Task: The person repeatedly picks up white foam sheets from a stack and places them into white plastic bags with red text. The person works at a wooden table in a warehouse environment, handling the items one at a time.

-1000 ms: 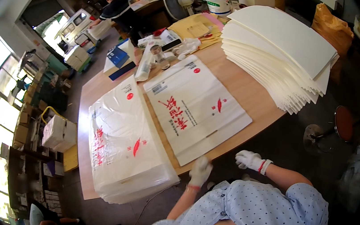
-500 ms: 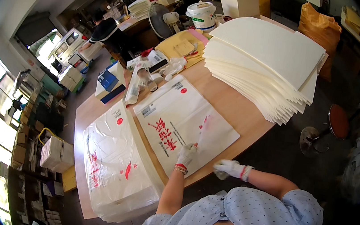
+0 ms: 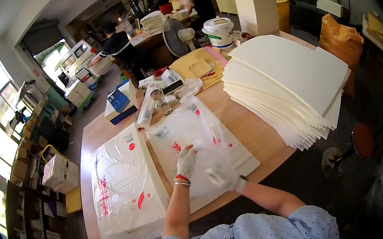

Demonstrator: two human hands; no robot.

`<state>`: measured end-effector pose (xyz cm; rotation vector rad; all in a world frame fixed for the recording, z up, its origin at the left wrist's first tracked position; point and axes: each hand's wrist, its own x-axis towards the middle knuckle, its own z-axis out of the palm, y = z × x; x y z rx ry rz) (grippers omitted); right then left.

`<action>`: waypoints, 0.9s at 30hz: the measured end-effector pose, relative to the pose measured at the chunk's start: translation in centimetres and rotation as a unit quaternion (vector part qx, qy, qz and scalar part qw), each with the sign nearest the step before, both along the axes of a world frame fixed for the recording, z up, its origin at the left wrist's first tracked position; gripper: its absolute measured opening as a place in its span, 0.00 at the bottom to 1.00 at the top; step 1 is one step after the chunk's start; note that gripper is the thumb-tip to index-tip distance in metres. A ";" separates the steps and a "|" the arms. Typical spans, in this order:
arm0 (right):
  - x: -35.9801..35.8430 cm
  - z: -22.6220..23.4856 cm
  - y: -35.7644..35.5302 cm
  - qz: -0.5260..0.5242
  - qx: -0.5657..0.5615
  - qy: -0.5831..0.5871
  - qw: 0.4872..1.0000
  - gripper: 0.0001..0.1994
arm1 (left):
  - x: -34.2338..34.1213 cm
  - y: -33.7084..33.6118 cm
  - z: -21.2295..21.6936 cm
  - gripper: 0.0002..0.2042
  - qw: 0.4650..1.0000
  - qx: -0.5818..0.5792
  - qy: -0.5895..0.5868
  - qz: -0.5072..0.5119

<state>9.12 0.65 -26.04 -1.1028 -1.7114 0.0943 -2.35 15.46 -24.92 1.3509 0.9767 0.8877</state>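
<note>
My left hand (image 3: 186, 163), in a white glove with bare fingertips, is over a printed pack on the table, its fingers pinched at a thin clear plastic bag (image 3: 200, 127). The bag is hazy and partly blurred, spread above white sheets (image 3: 236, 165) that show at the right. My right hand (image 3: 223, 177), also gloved, is over the near right part of the bag. Motion smears its fingers, so its grip cannot be made out. To the left, a stack of clear plastic bags with red print (image 3: 129, 179) lies along the table edge.
A tall fanned stack of white sheets (image 3: 287, 78) stands at the right of the table (image 3: 265, 138). Farther back are a glass jar (image 3: 161, 102), a blue box (image 3: 118, 101), a white bucket (image 3: 219, 32) and a fan (image 3: 175, 36). A round stool (image 3: 362, 140) stands at the right.
My right hand has moved left from beyond the table edge to over the pack. The left hand has shifted slightly left, and the clear plastic over the pack is now hazy and displaced.
</note>
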 end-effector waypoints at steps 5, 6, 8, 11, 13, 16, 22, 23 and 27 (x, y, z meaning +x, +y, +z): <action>-1.3 -0.3 3.2 -0.078 -0.357 -0.358 0.859 0.19 | -1.1 -3.0 9.7 0.20 0.995 0.076 0.049 -0.044; -1.1 -0.9 2.0 -0.077 -0.369 -0.365 0.851 0.19 | -1.3 -2.4 9.8 0.21 0.996 0.079 0.043 -0.026; 1.4 -4.9 -0.6 -0.048 -0.363 -0.231 0.901 0.19 | 0.9 -3.9 10.8 0.22 0.956 0.199 0.213 -0.039; 9.1 4.9 -6.7 0.040 -0.338 -0.046 0.939 0.14 | -0.8 -5.3 9.2 0.25 0.909 0.298 0.290 0.016; 16.2 11.8 -11.8 -0.129 -0.105 -0.146 0.975 0.13 | -1.5 -6.2 8.8 0.26 0.869 0.395 0.290 0.065; 26.5 17.4 -16.9 -0.411 -0.041 -0.312 0.855 0.28 | -1.0 -8.4 9.9 0.27 0.808 0.516 0.251 0.131; 40.2 17.0 -17.3 -0.233 -0.218 0.071 0.945 0.22 | 4.0 -13.2 10.8 0.22 0.910 0.406 0.006 -0.083; 42.0 15.9 -17.0 -0.149 -0.228 0.201 0.941 0.20 | 5.1 -14.2 9.9 0.21 0.919 0.367 -0.034 -0.141; 32.4 20.3 -16.2 -0.384 -0.078 -0.203 0.897 0.15 | 12.1 -20.1 12.1 0.14 0.924 -0.042 -0.161 -0.343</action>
